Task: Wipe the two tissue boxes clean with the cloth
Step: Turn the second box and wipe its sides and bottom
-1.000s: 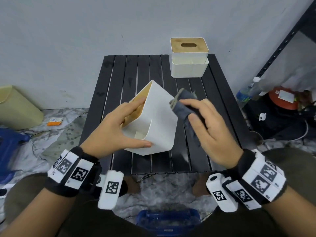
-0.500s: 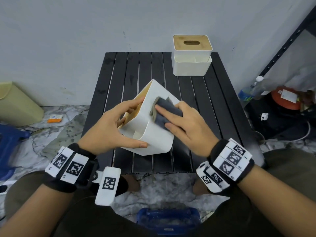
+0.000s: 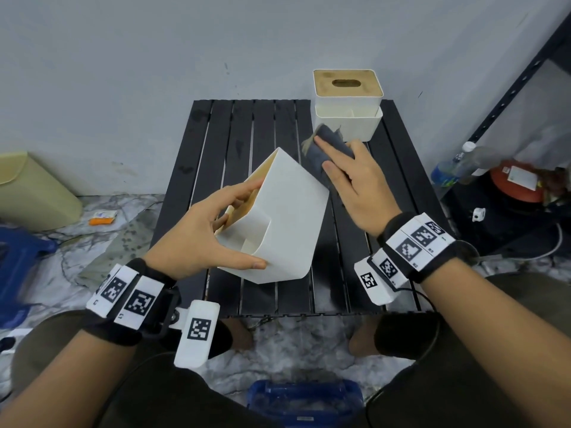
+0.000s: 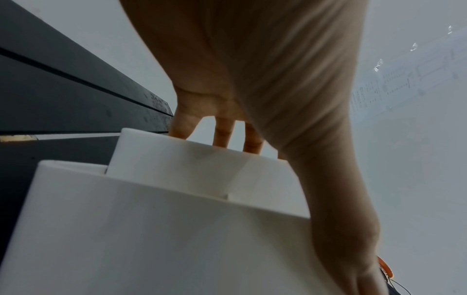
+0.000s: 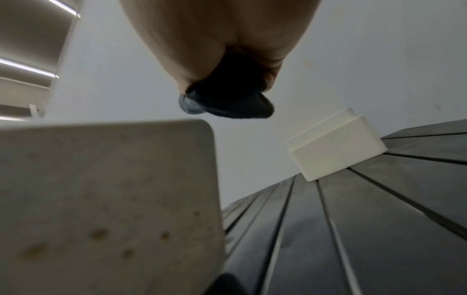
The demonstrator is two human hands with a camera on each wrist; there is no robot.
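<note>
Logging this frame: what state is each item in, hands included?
Near tissue box: tipped up, held by left hand.
Far tissue box: upright at table's back edge.
Cloth: bunched in right hand, off the near box.
Left hand: gripping near box.
Right hand: holding cloth.

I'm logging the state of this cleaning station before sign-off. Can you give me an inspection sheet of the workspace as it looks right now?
Surface: black slatted table, with dull smudges on the slats.
Job's things: tilted tissue box, brown specks on its face in the right wrist view; second tissue box upright at the far right corner; grey cloth.
Clutter: nothing seen on the table.
Hands: left hand grips the tilted box; right hand holds the cloth clear of it.
Cables: black cable from the right wrist rig.
Surroundings: plastic bottle, metal rack, beige bin, marbled floor.
</note>
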